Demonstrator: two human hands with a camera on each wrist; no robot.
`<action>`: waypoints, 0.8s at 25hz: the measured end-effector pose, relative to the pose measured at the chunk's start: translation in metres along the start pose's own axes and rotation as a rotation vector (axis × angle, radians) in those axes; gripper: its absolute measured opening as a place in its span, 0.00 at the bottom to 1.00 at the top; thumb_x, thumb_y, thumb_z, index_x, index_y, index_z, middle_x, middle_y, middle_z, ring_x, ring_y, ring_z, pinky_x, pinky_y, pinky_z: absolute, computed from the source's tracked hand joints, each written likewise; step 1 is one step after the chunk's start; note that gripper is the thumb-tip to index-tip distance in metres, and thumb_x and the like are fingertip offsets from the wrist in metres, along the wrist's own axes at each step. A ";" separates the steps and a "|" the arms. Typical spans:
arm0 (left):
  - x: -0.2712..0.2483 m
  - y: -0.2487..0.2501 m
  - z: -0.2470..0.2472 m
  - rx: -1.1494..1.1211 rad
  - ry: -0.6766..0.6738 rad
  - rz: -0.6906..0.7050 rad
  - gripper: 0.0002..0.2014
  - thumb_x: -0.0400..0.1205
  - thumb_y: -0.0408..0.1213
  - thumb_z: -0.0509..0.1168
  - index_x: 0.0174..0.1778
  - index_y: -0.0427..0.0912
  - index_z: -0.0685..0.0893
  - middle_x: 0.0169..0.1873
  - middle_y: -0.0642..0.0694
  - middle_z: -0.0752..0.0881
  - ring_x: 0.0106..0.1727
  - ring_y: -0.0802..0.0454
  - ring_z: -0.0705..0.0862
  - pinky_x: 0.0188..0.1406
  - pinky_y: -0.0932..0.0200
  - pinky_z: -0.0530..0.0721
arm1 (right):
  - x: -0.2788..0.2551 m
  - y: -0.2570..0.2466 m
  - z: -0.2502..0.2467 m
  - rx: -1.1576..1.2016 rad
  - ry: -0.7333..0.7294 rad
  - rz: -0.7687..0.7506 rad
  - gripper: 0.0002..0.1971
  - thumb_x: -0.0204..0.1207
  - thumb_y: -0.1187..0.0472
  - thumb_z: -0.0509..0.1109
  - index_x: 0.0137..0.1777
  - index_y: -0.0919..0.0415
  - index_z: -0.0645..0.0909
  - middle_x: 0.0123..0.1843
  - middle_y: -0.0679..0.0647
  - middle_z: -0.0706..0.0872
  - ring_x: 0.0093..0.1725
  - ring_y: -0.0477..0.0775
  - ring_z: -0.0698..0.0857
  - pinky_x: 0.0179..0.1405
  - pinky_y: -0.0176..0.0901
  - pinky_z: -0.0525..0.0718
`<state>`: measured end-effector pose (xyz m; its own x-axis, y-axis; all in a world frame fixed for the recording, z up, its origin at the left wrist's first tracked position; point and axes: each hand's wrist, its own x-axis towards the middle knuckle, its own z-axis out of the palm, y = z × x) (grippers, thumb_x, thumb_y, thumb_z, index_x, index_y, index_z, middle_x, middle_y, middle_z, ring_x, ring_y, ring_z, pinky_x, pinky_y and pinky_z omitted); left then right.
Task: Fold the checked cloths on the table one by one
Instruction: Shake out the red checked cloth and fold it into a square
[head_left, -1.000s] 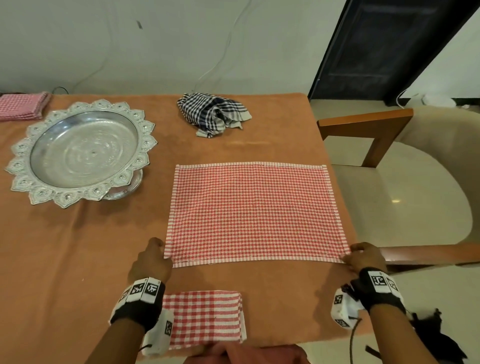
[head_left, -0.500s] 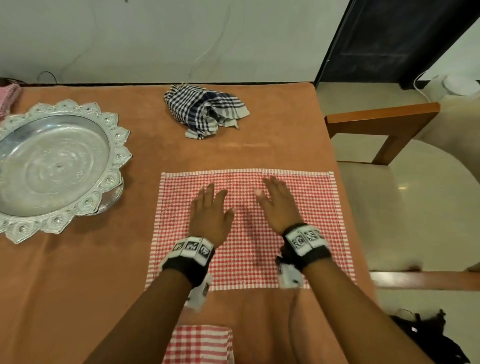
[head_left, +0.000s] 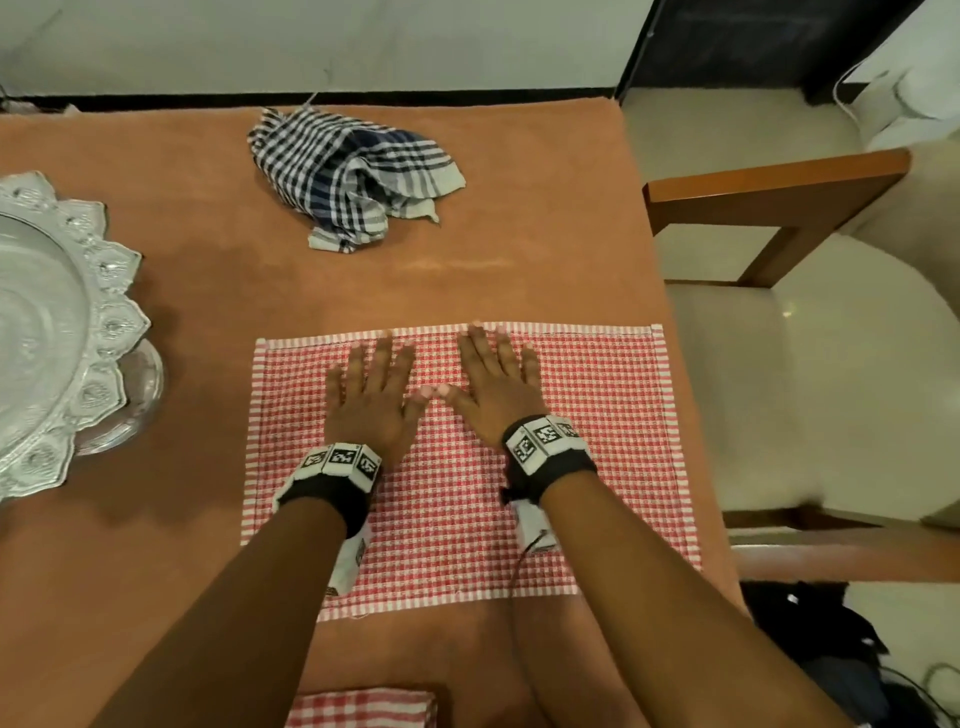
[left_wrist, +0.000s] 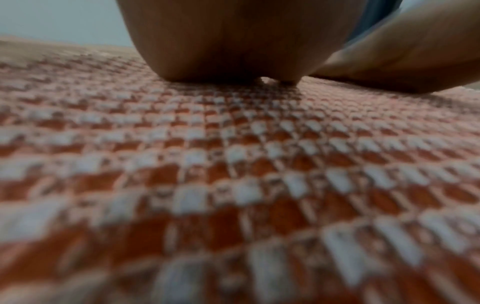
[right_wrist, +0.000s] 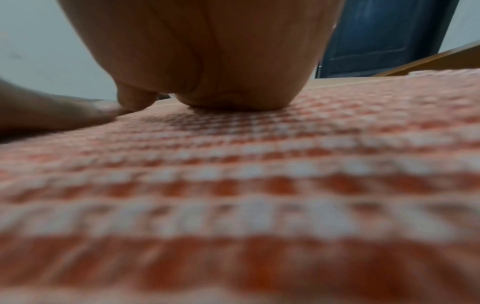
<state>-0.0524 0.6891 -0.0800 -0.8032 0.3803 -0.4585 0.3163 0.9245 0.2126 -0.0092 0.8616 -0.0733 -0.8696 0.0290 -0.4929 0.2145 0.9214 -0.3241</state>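
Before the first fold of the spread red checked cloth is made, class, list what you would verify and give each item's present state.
1. Red checked cloth lies flat and spread on the table: ok.
2. Left hand and right hand rest flat on it, fingers straight: ok.
3. A corner or edge is gripped, ready to lift: not ok; neither hand holds anything.
4. Cloth sits fully on the table: ok, though its right edge is near the table's edge.
5. Blue checked cloth clear of the folding area: ok.
6. Small wrinkles under the palms: cannot tell.
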 end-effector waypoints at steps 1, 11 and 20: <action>0.001 -0.008 -0.002 -0.016 0.024 -0.063 0.29 0.86 0.59 0.34 0.82 0.58 0.32 0.79 0.52 0.28 0.83 0.44 0.31 0.78 0.41 0.29 | -0.004 0.019 -0.004 -0.015 0.019 0.044 0.36 0.82 0.34 0.42 0.83 0.48 0.32 0.84 0.47 0.30 0.83 0.57 0.30 0.76 0.59 0.26; 0.000 -0.054 -0.019 -0.077 0.068 -0.283 0.33 0.86 0.59 0.36 0.84 0.50 0.36 0.82 0.42 0.31 0.83 0.40 0.32 0.81 0.38 0.34 | -0.048 0.134 -0.041 0.024 0.057 0.411 0.38 0.82 0.35 0.45 0.84 0.52 0.32 0.85 0.53 0.30 0.83 0.59 0.32 0.81 0.64 0.33; -0.054 0.048 0.034 -0.038 0.065 -0.080 0.34 0.87 0.50 0.47 0.84 0.47 0.36 0.83 0.43 0.34 0.83 0.41 0.33 0.80 0.40 0.32 | -0.047 -0.043 0.020 0.107 0.047 0.055 0.29 0.87 0.47 0.43 0.85 0.49 0.39 0.86 0.52 0.34 0.84 0.57 0.34 0.78 0.59 0.29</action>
<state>0.0234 0.7137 -0.0745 -0.8565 0.3015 -0.4190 0.2315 0.9498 0.2105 0.0312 0.8130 -0.0520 -0.8743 0.0990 -0.4751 0.3069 0.8712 -0.3832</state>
